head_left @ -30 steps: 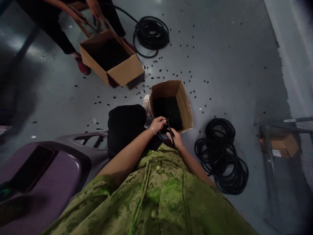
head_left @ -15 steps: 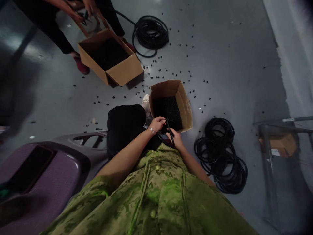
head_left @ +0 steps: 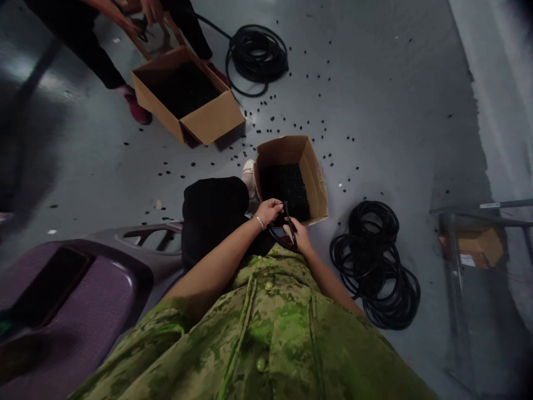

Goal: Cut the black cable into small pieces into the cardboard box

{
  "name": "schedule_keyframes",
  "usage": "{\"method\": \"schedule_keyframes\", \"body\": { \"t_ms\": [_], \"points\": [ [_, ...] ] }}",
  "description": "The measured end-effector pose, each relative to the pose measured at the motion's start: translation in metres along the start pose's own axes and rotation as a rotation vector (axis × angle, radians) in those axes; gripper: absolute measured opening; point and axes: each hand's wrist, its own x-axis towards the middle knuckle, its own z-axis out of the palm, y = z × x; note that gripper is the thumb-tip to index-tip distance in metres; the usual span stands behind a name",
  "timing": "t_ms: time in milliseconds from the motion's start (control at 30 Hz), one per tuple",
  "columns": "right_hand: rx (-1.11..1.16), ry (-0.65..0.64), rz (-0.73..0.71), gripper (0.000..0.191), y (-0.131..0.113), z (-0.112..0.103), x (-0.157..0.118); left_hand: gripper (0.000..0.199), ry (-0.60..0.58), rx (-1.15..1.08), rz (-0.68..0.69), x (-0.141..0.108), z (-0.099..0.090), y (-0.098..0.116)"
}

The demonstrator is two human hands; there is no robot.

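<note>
Over the near edge of a cardboard box (head_left: 317,183), my left hand (head_left: 270,211) is closed in a pinch beside the end of a black hose; what lies between its fingertips is too small to make out. My right hand (head_left: 298,234) is closed round the black hose (head_left: 290,225), which stands up from the fingers and bends back in a loop toward my lap. Many small black pieces (head_left: 287,186) fill the bottom of the box below both hands.
Coiled black hoses (head_left: 375,261) lie on the floor at right, another coil (head_left: 260,54) at the top. Another person's hands (head_left: 144,16) are above a second box (head_left: 214,119). A purple chair (head_left: 104,283) holds a dark phone (head_left: 52,286). Black bits dot the floor.
My hands and the hose have hardly moved. At the top left, the other person's hands have shifted slightly.
</note>
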Motion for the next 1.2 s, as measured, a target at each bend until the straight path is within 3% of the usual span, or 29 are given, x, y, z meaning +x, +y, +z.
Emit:
{"method": "schedule_keyframes", "body": {
  "t_ms": [667, 933, 1200],
  "points": [
    [0.02, -0.009, -0.02, 0.044, 0.002, 0.001, -0.001, 0.012, -0.001, 0.028, 0.013, -0.001, 0.001, 0.0],
    [-0.123, 0.024, -0.049, 0.039, 0.001, 0.002, 0.001, 0.017, -0.018, 0.008, -0.049, 0.004, 0.0, -0.002],
    [-0.214, 0.075, -0.054, 0.037, 0.016, 0.008, 0.006, 0.019, -0.028, -0.009, -0.022, 0.009, -0.002, -0.004]
  ]
}}
